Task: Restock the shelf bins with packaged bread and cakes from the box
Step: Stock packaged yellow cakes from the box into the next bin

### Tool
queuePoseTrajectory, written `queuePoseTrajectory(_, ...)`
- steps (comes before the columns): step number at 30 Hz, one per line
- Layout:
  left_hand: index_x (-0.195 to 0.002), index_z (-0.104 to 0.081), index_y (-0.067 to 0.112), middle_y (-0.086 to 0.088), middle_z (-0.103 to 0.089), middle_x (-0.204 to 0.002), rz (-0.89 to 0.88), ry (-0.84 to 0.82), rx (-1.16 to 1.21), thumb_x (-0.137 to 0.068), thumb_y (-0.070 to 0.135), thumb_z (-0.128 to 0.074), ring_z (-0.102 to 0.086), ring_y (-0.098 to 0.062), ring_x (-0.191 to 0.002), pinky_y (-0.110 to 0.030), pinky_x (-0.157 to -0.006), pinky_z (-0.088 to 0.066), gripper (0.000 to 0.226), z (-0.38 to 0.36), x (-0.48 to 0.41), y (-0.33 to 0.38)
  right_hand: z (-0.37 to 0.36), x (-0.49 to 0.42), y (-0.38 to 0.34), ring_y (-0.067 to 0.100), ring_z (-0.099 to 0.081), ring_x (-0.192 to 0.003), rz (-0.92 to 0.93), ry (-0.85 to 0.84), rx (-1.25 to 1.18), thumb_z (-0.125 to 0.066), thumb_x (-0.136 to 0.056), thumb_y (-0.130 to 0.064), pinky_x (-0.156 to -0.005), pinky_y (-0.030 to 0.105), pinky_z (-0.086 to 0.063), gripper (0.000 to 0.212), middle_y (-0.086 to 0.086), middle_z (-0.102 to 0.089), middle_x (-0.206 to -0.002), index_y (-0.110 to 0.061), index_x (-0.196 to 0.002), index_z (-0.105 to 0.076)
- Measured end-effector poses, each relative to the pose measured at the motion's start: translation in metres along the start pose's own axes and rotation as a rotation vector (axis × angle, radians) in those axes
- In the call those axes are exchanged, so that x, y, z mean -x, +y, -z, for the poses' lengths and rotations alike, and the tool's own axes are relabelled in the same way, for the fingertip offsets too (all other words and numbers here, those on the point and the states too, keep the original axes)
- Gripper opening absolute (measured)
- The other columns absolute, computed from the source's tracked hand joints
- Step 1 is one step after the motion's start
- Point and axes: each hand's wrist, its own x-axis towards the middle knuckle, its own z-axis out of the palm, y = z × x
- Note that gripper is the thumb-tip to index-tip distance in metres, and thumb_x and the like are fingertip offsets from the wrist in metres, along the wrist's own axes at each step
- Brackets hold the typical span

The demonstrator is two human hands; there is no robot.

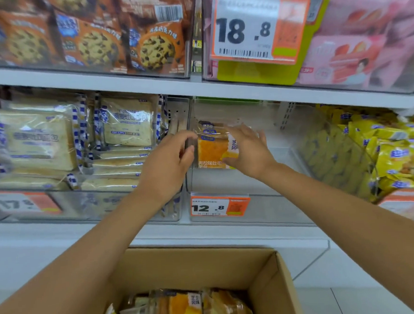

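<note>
Orange bread pack (211, 151) stands upright inside the clear bin (239, 179); left hand (170, 164) curled beside it, right hand (246, 149) spread against its front.

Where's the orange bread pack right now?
Head view, centre: the orange bread pack stands in the clear bin above the 12.8 price tag, between both hands.

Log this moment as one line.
step: placing | bread pack in middle bin | left hand, right hand on pack | box part full
</note>
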Motion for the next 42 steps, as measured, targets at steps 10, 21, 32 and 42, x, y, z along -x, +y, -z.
queuePoseTrajectory(10,-0.082,-0.054,0.023,0.005,-0.054,-0.064,0.234,-0.087,0.156,-0.089,0.025,-0.067,-0.053,-0.014,-0.062,-0.040,-0.067,-0.048,0.015,0.016,0.102,0.020,-0.003,0.164,-0.084,0.017,-0.051,-0.074,0.038,0.108,-0.274,-0.065,-0.081,-0.012,-0.066,0.030,-0.040,0.007,-0.003,-0.054,-0.084,-0.013,-0.086,-0.059)
queuePoseTrajectory(21,-0.090,-0.061,0.011,-0.005,-0.059,-0.083,0.844,-0.500,0.201,-0.089,0.009,-0.068,-0.052,-0.012,-0.072,-0.014,-0.062,-0.041,0.008,-0.017,0.302,-0.119,-0.169,0.286,-0.088,0.018,-0.054,-0.122,-0.242,-0.939,-0.320,-0.066,-0.091,-0.031,-0.095,0.029,-0.044,0.038,-0.001,-0.059,-0.132,-0.019,-0.127,-0.061)
queuePoseTrajectory(32,-0.094,-0.064,0.011,-0.001,-0.059,-0.090,1.068,-0.546,0.166,-0.096,0.028,-0.060,-0.055,-0.017,-0.084,-0.024,-0.064,-0.042,0.018,-0.028,0.335,-0.134,-0.242,0.315,-0.148,0.028,-0.047,-0.126,-0.042,-1.098,-0.375,-0.077,-0.080,-0.031,-0.093,0.028,-0.040,0.047,0.009,-0.053,-0.134,-0.016,-0.123,-0.063)
queuePoseTrajectory(42,-0.118,-0.056,0.006,-0.017,-0.062,-0.122,1.627,-0.524,1.171,-0.097,0.021,-0.055,-0.065,-0.030,-0.107,-0.037,-0.077,-0.061,0.025,-0.027,0.294,-0.101,-0.159,0.289,-0.121,0.011,-0.041,-0.125,0.125,-0.639,-0.544,-0.075,-0.080,-0.036,-0.103,0.031,-0.040,0.045,-0.004,-0.045,-0.132,-0.023,-0.120,-0.057)
